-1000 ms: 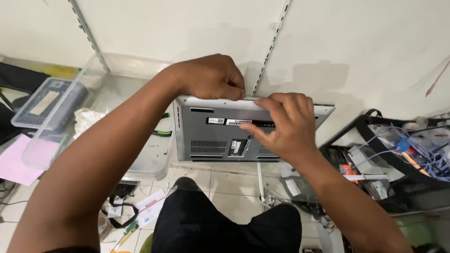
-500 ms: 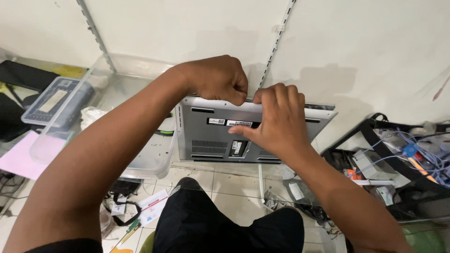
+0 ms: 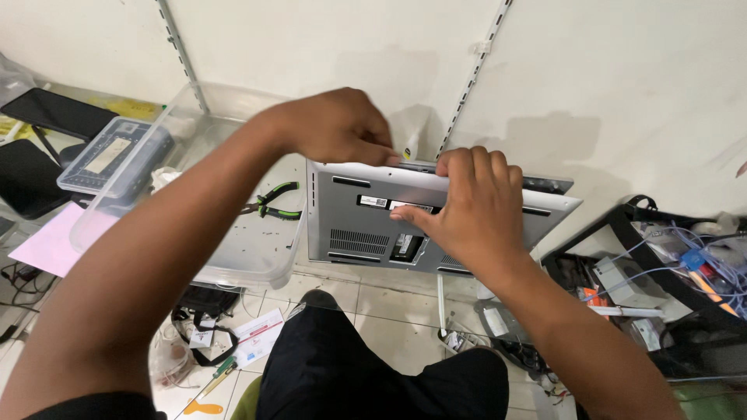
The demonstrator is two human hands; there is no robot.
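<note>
Showing, at left of frame, green-handled pliers in a clear plastic bin. At centre, the left hand, shifted leftward since earlier, pinches the far edge of the upturned silver laptop; right hand curls over that edge, suggesting cover separation under way.

Laptop upturned before wall; pliers in bin at left; crate right.
</note>
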